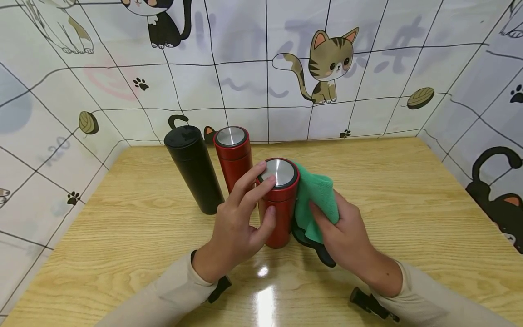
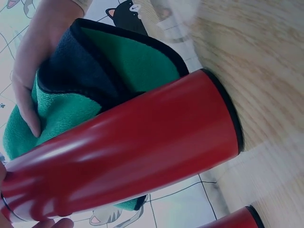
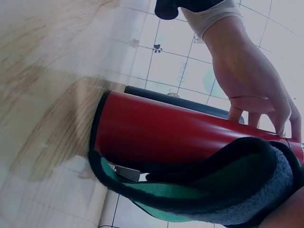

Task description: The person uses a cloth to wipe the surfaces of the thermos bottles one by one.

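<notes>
Grips the front bottle (image 1: pixel 284 213) near its top with the left hand (image 1: pixel 239 227), two fingertips on the silvery lid (image 1: pixel 283 174) and the thumb against the red side. Pinches the cloth (image 1: pixel 316 204) in the right hand (image 1: pixel 345 236), thumb laid over the green face; cannot tell how the fingers behind it lie. Holds this cloth against the right side of the front bottle, touching from lid height downward. Seen from the left wrist, shows green on one face of the cloth and dark grey on the other, with black edging, and a small corner peeking past the opposite edge of the front bottle.

Keeps the front bottle upright on the table (image 1: pixel 143 245), between both hands. Has the rear bottle (image 1: pixel 233 160), also red with a silvery top, behind and to the left, apart at the base; has the black bottle (image 1: pixel 194 168) farther left, near the rear one.

Wears light sleeves (image 1: pixel 163 290), with a dark device (image 1: pixel 219 289) at each wrist. Faces a white backdrop (image 1: pixel 245 91) printed with cats, paw marks and black lines, rising behind the table and along both sides.
</notes>
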A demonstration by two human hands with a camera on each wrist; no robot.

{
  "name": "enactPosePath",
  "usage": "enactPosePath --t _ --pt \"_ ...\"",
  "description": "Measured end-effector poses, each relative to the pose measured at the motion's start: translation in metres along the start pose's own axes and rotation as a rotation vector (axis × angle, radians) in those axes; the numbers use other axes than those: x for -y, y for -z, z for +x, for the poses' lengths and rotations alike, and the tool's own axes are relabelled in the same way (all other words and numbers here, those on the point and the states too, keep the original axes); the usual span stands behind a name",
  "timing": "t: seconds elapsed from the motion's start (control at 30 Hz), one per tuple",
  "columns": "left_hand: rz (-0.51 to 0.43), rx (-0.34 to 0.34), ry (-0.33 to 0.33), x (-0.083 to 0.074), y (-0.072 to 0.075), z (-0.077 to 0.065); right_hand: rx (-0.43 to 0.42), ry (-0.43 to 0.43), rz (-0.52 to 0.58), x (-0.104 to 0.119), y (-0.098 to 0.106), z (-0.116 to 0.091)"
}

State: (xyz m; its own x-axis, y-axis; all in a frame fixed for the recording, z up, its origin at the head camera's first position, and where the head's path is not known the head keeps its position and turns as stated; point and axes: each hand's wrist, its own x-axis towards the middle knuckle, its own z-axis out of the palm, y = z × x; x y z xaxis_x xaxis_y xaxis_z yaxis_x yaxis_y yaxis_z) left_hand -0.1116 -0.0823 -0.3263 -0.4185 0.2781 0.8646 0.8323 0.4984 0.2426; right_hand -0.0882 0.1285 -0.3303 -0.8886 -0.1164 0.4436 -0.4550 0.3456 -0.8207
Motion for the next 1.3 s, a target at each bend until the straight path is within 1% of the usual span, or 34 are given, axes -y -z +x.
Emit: enactPosePath --t 0.17,0.27,0.53,0.87,1.17,1.3 --pt "-0.002 0.008 0.005 -0.0001 -0.0001 -0.0008 -0.033 0.043 0.024 0.0027 0.0009 -0.0009" --pt "-0.007 0.022 0.014 0.0 -0.0001 -0.0014 -0.037 0.06 0.025 0.0025 0.0008 -0.0009" --pt "-0.015 0.039 0.037 -0.0009 -0.0009 -0.0028 0.036 0.003 0.017 -0.0023 -0.0009 -0.0006" --pt "-0.033 0.014 0.054 -0.0022 -0.001 -0.0023 -0.027 0.037 0.017 0.0027 0.0004 -0.0019" --pt "-0.018 0.004 0.054 -0.0027 -0.0009 -0.0022 0.016 0.041 0.011 -0.0023 -0.0014 -0.0016" --pt "-0.026 0.003 0.054 -0.0029 -0.0008 -0.002 -0.003 0.035 0.012 0.0015 -0.0002 -0.0026"
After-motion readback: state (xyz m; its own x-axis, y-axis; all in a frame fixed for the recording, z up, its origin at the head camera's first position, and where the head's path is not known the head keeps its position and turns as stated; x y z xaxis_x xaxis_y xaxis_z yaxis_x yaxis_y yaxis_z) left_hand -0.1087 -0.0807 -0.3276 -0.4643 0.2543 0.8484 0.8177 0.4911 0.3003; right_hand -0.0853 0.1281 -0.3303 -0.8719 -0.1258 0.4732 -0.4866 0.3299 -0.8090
